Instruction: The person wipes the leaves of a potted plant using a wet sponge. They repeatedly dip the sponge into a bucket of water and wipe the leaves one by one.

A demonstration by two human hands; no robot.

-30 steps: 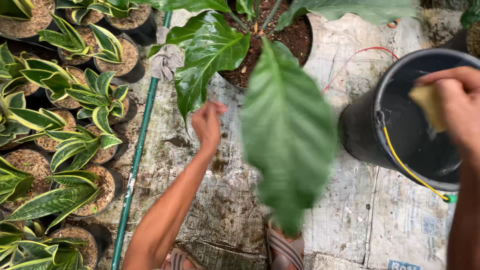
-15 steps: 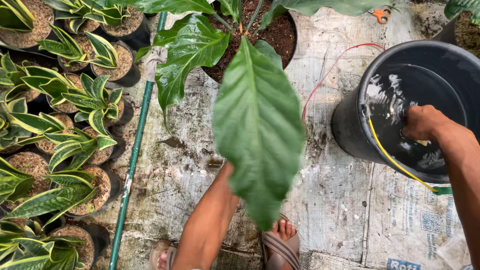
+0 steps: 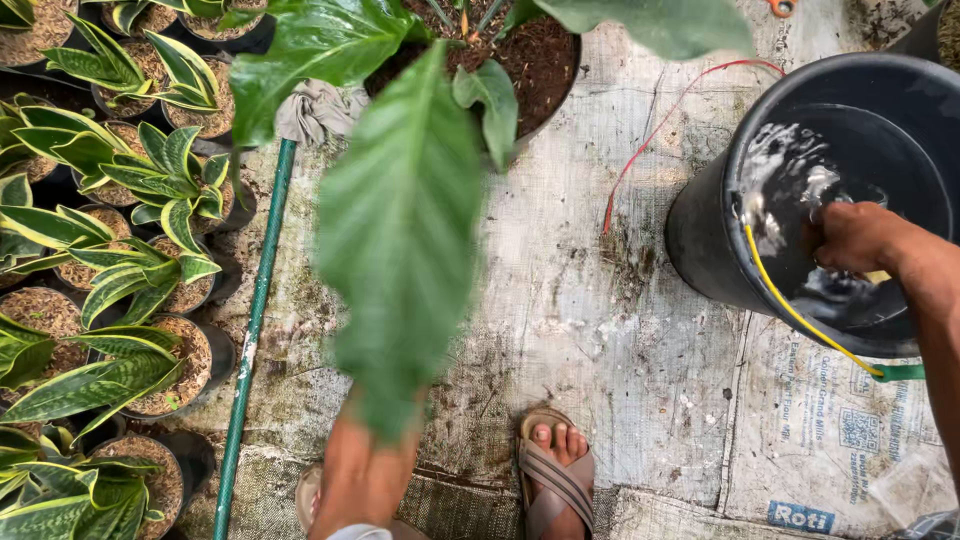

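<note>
Your ground sheet (image 3: pixel 600 330) covers the floor from near to far, stained and grey. On the left, rows of small striped plants (image 3: pixel 110 270) in pots run along its edge, with a green pole (image 3: pixel 250 330) lying beside them, a rag (image 3: pixel 315 108) at its far end. At the far middle stands the big pot (image 3: pixel 535 70), and its long leaf (image 3: pixel 400 230) hangs toward you, well to the left of the bucket.

The black bucket (image 3: pixel 720 250) stands at the right, with water inside and a yellow handle (image 3: pixel 790 310) hanging over its near wall. Your right hand (image 3: pixel 850 238) is down inside the bucket at the water; something pale yellow shows just below it, but you cannot tell whether the grip is clenched on it or released.

Your left hand (image 3: pixel 365 470) is at the near edge under the tip of the leaf, which hides the fingers, so that grip cannot be told either. The leaf tip lies right over this hand.

A red cord (image 3: pixel 660 130) curves between pot and bucket. Your sandalled foot (image 3: pixel 555 470) rests at the near middle.
</note>
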